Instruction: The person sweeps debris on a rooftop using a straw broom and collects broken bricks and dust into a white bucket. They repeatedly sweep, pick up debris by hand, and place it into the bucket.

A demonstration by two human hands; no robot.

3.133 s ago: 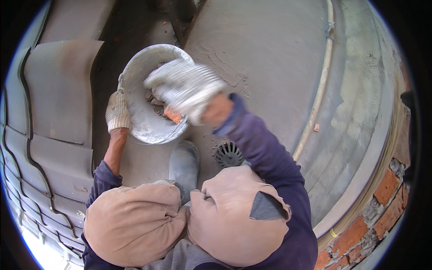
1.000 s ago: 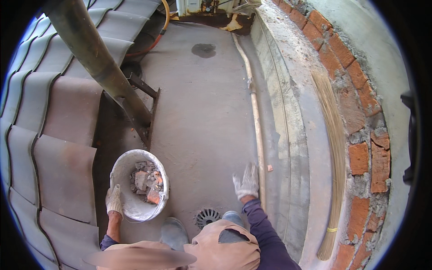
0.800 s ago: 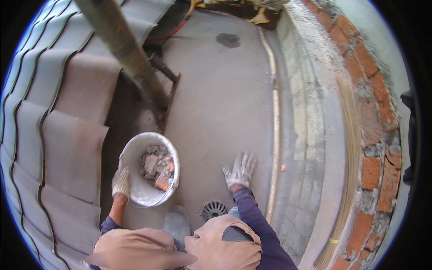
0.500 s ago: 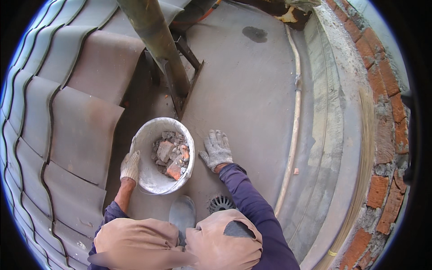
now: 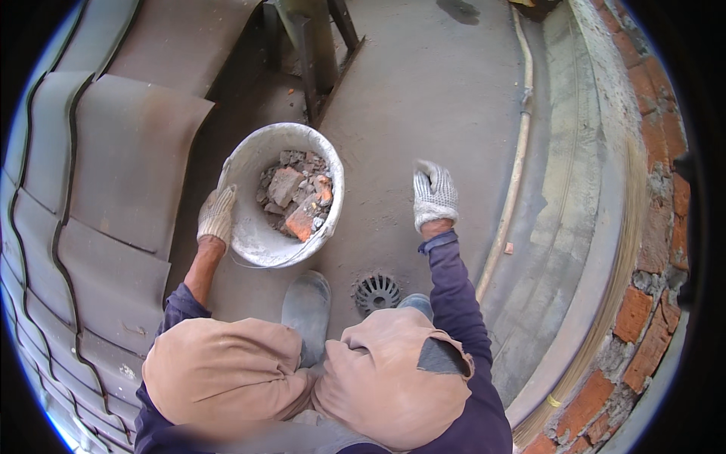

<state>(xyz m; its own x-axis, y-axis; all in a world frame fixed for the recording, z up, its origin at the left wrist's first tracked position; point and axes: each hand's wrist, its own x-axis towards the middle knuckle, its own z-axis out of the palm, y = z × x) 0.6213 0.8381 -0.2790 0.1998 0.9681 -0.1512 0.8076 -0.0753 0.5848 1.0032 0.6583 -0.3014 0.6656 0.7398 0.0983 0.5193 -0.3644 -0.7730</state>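
A whitish, dirt-smeared bucket (image 5: 249, 227) stands tilted on the grey floor. Inside it lies rubble (image 5: 291, 193), with grey mortar lumps and broken orange brick. At the bucket's left side, my left hand (image 5: 217, 214), in a knitted work glove, is closed on the rim. My right hand (image 5: 435, 198), gloved likewise, is over the floor to the right, apart from the bucket. Its fingers are curled in; whatever they may hold is hidden. A thin wire handle hangs at the bucket's near side.
Curved roof tiles (image 5: 136, 144) rise on the left. A metal post (image 5: 314, 53) on a bracket stands beyond the bucket. By my boots (image 5: 306, 303) is a round drain grate (image 5: 376, 293). A pale pipe (image 5: 520, 151) runs along the right, below a brick wall (image 5: 634, 318).
My right hand has lifted from lying flat on the floor beside the bucket, moved right and curled its fingers. My left hand stays on the bucket. The view has shifted.
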